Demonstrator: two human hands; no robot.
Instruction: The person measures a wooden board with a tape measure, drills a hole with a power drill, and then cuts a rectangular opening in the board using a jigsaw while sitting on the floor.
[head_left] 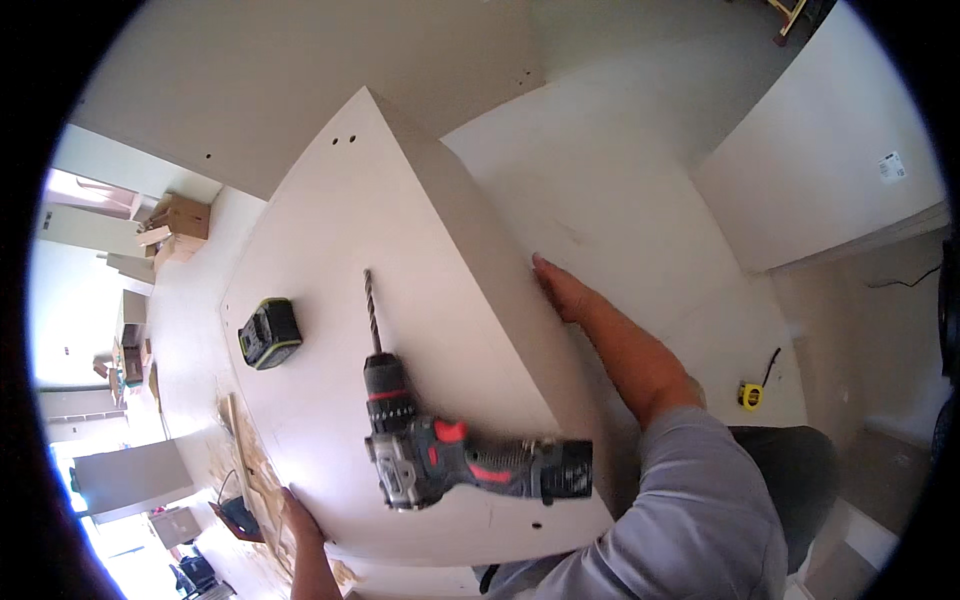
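A white box-shaped cabinet (330,400) fills the middle, its broad panel facing up with dark holes near two ends. My left hand (300,520) grips its lower-left edge, fingers partly hidden. Against the cabinet's right side is my right hand (564,292); it holds the box there, with most fingers out of sight. On the panel lies a black and grey cordless drill (420,470) with red parts. Its long twist bit (372,310) points away from me. Left of the bit rests a black battery pack (270,333) with green trim. Neither hand touches these tools.
Large white panels (300,70) stand beyond the cabinet, and another white cabinet (830,150) is at the right. A yellow tape measure (750,396) lies on the floor to the right. Cardboard boxes (178,225) sit far left. Sawdust and a wooden strip (245,450) lie left of the cabinet.
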